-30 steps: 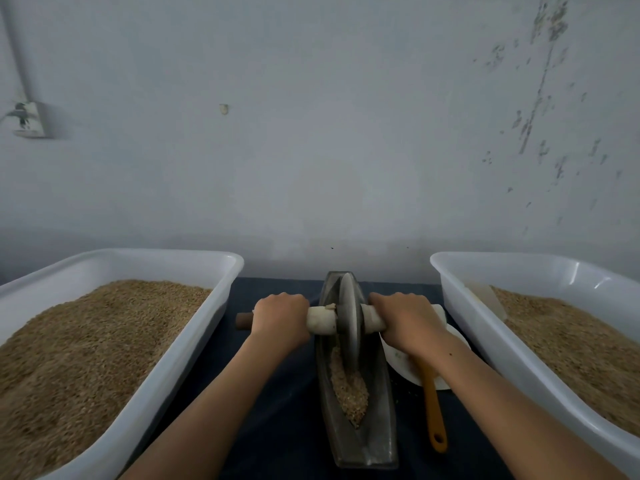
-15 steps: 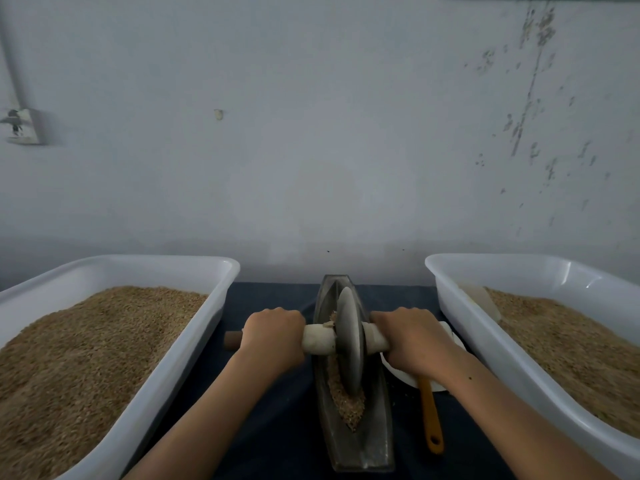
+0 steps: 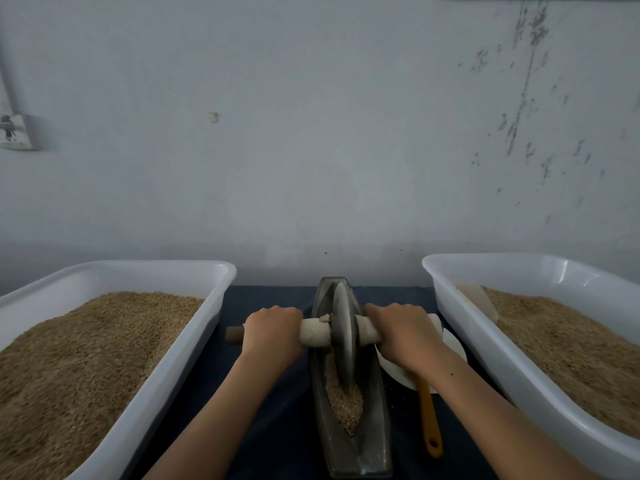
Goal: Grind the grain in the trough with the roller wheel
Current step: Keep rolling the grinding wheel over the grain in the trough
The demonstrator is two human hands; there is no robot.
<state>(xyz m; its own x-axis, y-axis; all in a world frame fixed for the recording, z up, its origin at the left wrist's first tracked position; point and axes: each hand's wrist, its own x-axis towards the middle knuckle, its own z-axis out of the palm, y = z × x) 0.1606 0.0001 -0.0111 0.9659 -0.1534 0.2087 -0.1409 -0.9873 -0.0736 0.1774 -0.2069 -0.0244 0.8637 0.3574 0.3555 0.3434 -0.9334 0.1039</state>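
Both hands and the roller wheel (image 3: pixel 343 336) sit slightly farther along the trough (image 3: pixel 349 448) than half a second ago.
Left hand (image 3: pixel 272 332) and right hand (image 3: pixel 403 332) grip its crosswise axle; trough runs near-to-far, grain (image 3: pixel 344 401) at its near end, between two grain-filled tubs (image 3: pixel 221 271); plate (image 3: pixel 453 344) and orange handle (image 3: pixel 427 415) right.

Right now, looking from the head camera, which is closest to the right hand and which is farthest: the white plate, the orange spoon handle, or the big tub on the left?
From the right hand:
1. White plate, right under it.
2. Orange spoon handle, below the wrist, nearer the person.
3. Left tub, across the trough, beyond the other hand.
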